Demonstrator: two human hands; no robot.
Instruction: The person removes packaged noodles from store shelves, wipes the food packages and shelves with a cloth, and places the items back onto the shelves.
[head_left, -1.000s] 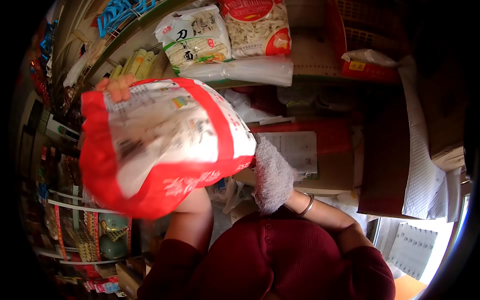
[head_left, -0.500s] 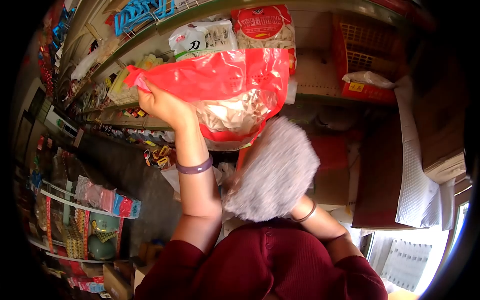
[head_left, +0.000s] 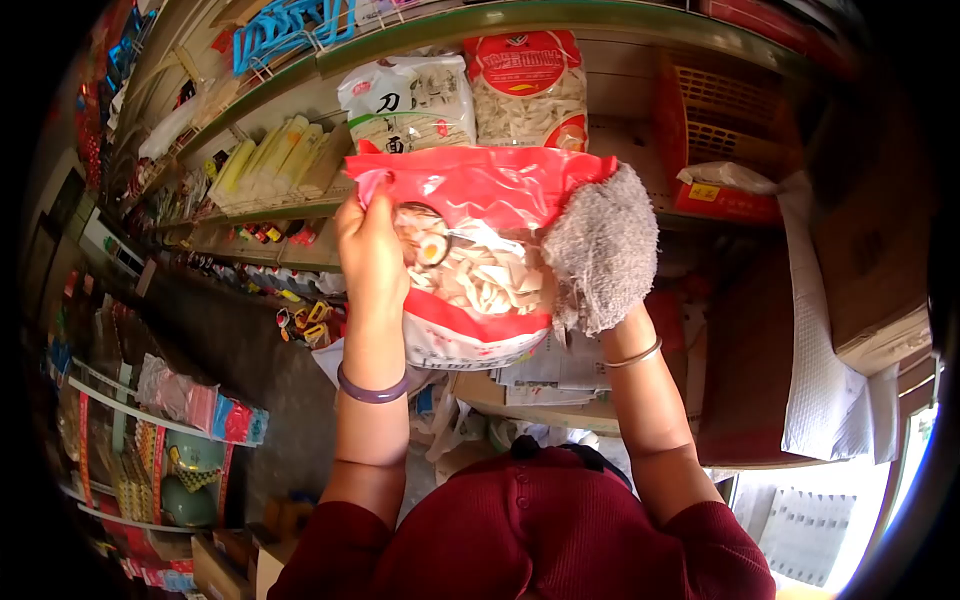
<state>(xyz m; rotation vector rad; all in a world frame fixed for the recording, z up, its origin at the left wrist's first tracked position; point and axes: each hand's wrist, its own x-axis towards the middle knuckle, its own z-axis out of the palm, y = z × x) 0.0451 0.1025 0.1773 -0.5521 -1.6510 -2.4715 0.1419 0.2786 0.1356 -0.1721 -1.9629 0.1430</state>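
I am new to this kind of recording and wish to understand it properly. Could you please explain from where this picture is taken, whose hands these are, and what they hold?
There is no machine here: one person works with two hands, and a camera worn on the head looks forward and down at them. The left hand grips a red-and-white bag by its upper corner; pale, flat noodle-like pieces show through its window. The right hand is mostly hidden by a fluffy grey cloth, perhaps a mitt, at the bag's other side. Behind, a shelf carries a white packet and a red packet.
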